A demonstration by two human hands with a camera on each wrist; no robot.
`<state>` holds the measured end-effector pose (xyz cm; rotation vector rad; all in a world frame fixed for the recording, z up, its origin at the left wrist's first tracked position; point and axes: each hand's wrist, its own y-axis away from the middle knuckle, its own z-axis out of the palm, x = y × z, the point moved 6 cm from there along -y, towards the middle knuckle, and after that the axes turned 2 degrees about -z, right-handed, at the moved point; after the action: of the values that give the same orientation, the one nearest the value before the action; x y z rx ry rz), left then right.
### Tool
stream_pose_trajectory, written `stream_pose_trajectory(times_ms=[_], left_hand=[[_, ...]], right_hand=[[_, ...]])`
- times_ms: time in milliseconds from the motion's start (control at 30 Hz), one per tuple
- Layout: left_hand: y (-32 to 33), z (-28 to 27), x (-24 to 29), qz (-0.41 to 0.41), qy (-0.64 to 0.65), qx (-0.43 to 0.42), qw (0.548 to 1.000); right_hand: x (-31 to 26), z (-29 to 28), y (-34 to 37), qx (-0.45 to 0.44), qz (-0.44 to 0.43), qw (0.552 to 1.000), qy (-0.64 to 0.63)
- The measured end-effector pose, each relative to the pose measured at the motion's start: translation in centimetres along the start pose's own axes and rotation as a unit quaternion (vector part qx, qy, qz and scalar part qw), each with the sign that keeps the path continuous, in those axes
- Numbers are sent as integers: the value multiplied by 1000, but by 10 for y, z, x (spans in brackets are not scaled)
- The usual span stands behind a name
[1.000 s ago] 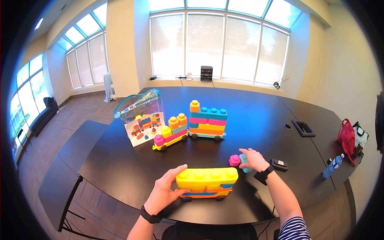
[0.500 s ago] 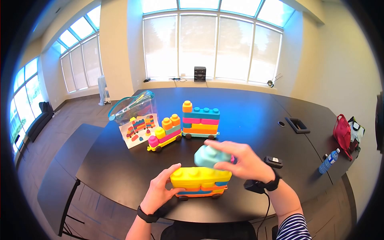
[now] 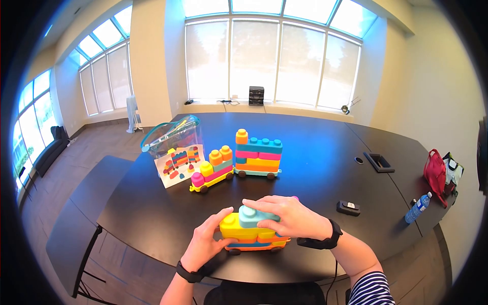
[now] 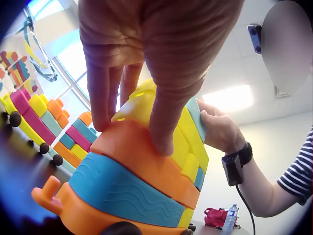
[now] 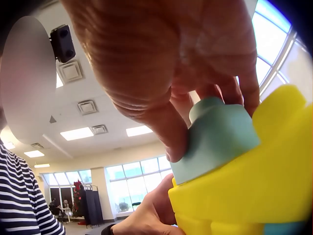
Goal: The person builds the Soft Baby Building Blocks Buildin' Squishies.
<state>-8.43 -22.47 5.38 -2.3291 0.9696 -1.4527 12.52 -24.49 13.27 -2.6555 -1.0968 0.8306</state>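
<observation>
A wheeled block wagon with a long yellow block [image 3: 239, 233] on top stands near the table's front edge. My left hand [image 3: 206, 241] grips its left end, thumb on the near side; the left wrist view shows the fingers and thumb around an orange block [image 4: 139, 149]. With my right hand [image 3: 295, 219] I pinch a pale teal block [image 3: 249, 217], which rests on the yellow top in the right wrist view, between thumb and fingers [image 5: 178, 142]. A sliver of pink [image 3: 295, 197] shows behind that hand, mostly hidden.
Two block wagons [image 3: 259, 165] [image 3: 211, 175] stand farther back, beside a clear bag [image 3: 178, 134] and a picture card [image 3: 178, 170]. To the right are a black device [image 3: 348, 207], a water bottle [image 3: 418, 207] and a red bag [image 3: 434, 175].
My right hand has picked the pale teal block up from the table and brought it left, then down onto the yellow block. My left hand has kept its grip on the wagon.
</observation>
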Motion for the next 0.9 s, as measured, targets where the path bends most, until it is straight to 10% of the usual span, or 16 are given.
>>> stream_pose_trajectory(times_ms=[433, 567, 667, 900], left_hand=[[-1, -2, 1, -5, 16, -9, 1000], [0, -3, -4, -9, 16, -4, 1000], [-2, -4, -4, -9, 24, -9, 1000], [-1, -6, -4, -13, 25, -5, 1000]], right_hand=[[18, -14, 8, 28, -16, 994, -108], [94, -52, 32, 228, 130, 932, -250], [166, -20, 53, 100, 112, 985, 82], [235, 39, 81, 38, 236, 970, 41]])
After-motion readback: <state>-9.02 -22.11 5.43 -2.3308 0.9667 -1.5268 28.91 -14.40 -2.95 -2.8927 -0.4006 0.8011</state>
